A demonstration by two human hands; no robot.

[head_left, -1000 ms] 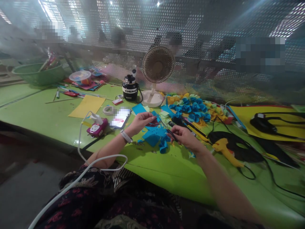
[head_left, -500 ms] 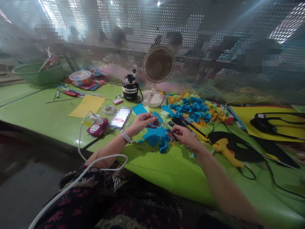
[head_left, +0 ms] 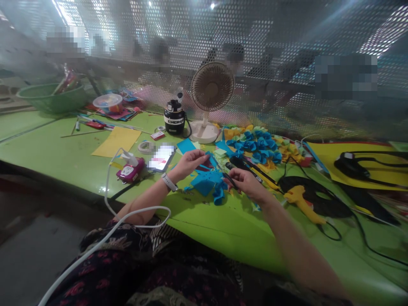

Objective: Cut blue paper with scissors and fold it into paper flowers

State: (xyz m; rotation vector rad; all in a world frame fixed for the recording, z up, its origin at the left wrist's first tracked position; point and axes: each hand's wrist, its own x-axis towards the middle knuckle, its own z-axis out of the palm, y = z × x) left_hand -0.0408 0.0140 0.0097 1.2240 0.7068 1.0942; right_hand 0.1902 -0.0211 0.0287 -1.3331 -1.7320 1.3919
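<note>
My left hand [head_left: 193,162], with a pale watch on its wrist, is closed in a pinch above a heap of cut and folded blue paper [head_left: 204,185]. What lies between its fingertips is too small to make out; blue paper shows right beside them. My right hand [head_left: 244,182] is closed around a slim dark-handled tool [head_left: 230,179], whose thin tip points up and left towards my left fingertips. Loose blue paper petals [head_left: 218,195] lie on the green table [head_left: 191,216] below the hands.
Behind the hands stand a fan [head_left: 213,85] and a black bottle [head_left: 174,119]. Blue and yellow paper flowers [head_left: 259,142] are piled at the back. A yellow glue gun [head_left: 304,204] lies to the right. Left are a phone [head_left: 162,157], a purple socket [head_left: 130,171] and a white cable [head_left: 140,211].
My left fingertips have shifted slightly up and left. The tool's tip now shows between the hands; my right hand keeps its grip nearly in place.
</note>
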